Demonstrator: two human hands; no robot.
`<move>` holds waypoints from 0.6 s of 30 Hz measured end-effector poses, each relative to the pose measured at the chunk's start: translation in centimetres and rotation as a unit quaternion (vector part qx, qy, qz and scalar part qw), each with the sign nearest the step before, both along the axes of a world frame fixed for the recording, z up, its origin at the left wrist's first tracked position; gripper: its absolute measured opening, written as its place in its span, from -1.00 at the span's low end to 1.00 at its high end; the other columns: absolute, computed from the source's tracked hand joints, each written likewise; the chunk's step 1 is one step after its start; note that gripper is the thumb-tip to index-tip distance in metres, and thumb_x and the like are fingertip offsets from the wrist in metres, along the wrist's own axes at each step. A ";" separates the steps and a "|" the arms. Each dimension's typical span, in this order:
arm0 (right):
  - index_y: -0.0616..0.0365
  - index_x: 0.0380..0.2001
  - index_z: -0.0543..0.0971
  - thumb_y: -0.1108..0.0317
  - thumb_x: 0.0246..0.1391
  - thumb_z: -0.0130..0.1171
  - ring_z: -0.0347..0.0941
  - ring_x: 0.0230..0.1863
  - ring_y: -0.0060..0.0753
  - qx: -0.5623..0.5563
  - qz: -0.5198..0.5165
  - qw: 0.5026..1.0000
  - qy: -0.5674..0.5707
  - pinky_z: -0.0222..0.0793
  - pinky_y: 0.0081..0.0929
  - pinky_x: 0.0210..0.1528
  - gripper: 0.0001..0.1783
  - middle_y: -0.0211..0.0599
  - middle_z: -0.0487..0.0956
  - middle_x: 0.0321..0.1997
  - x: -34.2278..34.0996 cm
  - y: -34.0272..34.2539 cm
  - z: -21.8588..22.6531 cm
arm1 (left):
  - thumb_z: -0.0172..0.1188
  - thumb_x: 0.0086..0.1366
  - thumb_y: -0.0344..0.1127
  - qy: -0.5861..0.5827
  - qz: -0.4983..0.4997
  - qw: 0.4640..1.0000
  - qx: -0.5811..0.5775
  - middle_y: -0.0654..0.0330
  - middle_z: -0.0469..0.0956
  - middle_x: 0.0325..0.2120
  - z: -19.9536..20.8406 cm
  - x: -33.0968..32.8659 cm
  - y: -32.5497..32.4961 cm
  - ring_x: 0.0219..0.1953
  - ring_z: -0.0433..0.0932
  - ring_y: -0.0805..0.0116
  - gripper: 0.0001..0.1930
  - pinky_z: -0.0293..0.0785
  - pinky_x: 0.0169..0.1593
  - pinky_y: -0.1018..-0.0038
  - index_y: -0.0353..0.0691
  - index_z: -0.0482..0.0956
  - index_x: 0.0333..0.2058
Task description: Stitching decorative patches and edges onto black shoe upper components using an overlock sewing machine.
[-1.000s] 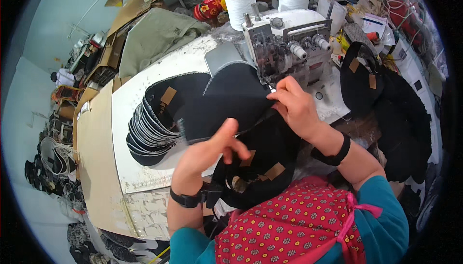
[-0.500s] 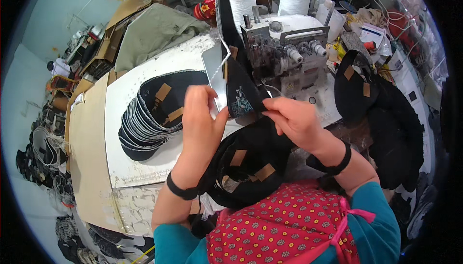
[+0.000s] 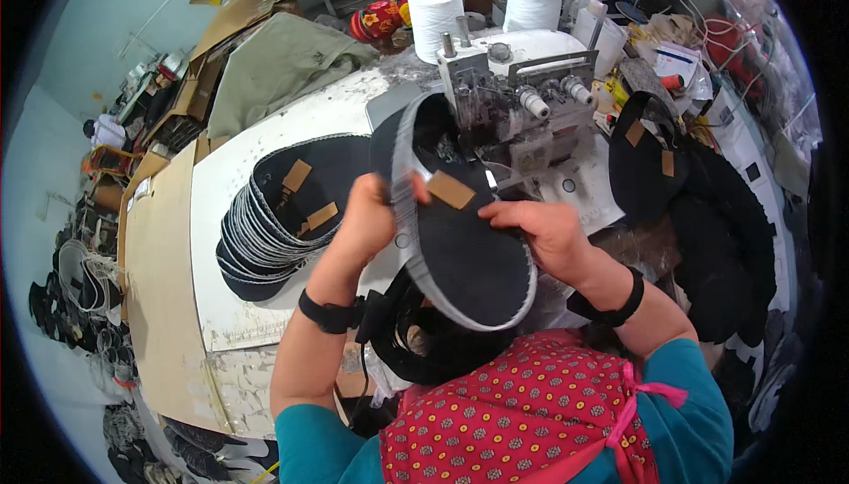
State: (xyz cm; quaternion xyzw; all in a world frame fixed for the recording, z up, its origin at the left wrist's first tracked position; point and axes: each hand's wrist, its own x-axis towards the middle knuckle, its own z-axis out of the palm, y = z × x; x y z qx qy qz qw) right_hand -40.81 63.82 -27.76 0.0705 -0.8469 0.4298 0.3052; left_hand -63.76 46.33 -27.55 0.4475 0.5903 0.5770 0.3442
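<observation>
Between my hands is a black shoe upper (image 3: pixel 464 254) with white stitching along its edge and a tan patch inside. My left hand (image 3: pixel 370 219), a little blurred, grips its stitched left edge. At its right side, my right hand (image 3: pixel 544 232) pinches the black fabric between thumb and fingers. Just behind the piece stands a white sewing machine (image 3: pixel 548 68), its needle area partly hidden. Below the held piece, more black uppers (image 3: pixel 398 342) lie in front of my apron. To the left, a nested stack of white-edged uppers (image 3: pixel 265 228) rests on the table.
Two white thread cones (image 3: pixel 436 20) stand behind the machine. A long pile of black uppers (image 3: pixel 721 245) lies to the right. A grey-green cloth (image 3: pixel 283 68) covers something at the back left. Papers, bottles and cables (image 3: pixel 721 38) clutter the far right.
The black upper, held upright beside the machine before, has swung down toward me and opened out, showing its inside and patch. My left hand has moved slightly down, my right slightly rightward.
</observation>
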 end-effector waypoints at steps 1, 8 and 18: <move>0.23 -0.19 0.57 0.72 -0.10 0.18 0.65 -0.34 -0.29 0.012 0.020 1.000 -0.004 0.54 -0.54 -0.36 -0.66 -0.13 0.66 -0.11 0.4 0.1 -0.3 | 0.16 0.28 -0.40 -0.172 -0.051 0.983 0.048 0.24 0.58 -0.23 -0.1 -0.8 -0.6 -0.24 0.54 0.48 -0.94 0.47 -0.21 0.58 -0.23 0.57 -0.37; 0.22 -0.27 0.56 0.63 -0.05 0.24 0.66 -0.27 -0.18 0.072 0.024 0.997 0.012 0.60 -0.44 -0.30 -0.78 -0.12 0.66 -0.14 -0.2 0.3 -0.9 | -0.21 0.52 -0.11 -0.193 0.236 0.942 0.140 0.05 0.50 0.00 2.1 2.3 1.3 0.15 0.35 0.25 -0.62 0.08 0.28 0.43 -0.30 0.47 -0.20; 0.24 -0.22 0.56 0.59 -0.04 0.27 0.64 -0.18 -0.19 0.097 -0.116 0.988 0.039 0.60 -0.42 -0.20 -0.75 -0.15 0.65 -0.11 -3.7 -0.7 -2.1 | 0.14 0.40 -0.16 -0.094 0.290 0.950 -0.072 0.27 0.58 -0.48 1.4 -3.4 -1.0 -0.51 0.44 0.56 -0.71 0.33 -0.44 0.61 -0.32 0.59 -0.30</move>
